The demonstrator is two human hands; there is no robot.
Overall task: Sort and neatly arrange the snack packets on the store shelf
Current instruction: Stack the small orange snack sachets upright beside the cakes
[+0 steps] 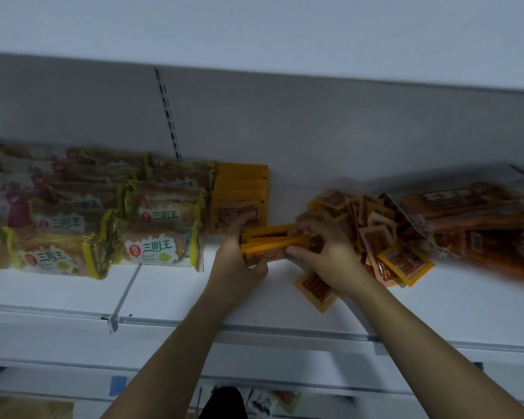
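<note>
Both hands hold one bundle of small orange snack packets (270,241) edge-up above the white shelf (170,285). My left hand (238,261) grips its left end, thumb underneath. My right hand (324,252) grips its right end from above. Behind the bundle a neat row of the same orange packets (239,192) stands against the back panel. A loose heap of orange packets (375,234) lies to the right, and one single packet (315,290) lies flat under my right wrist.
Yellow-edged sandwich bread packs (158,237) fill the shelf's left side in rows. Larger dark orange bags (481,225) lie blurred at the far right. A clear divider (124,294) crosses the shelf by the front rail. A lower shelf (73,373) shows below.
</note>
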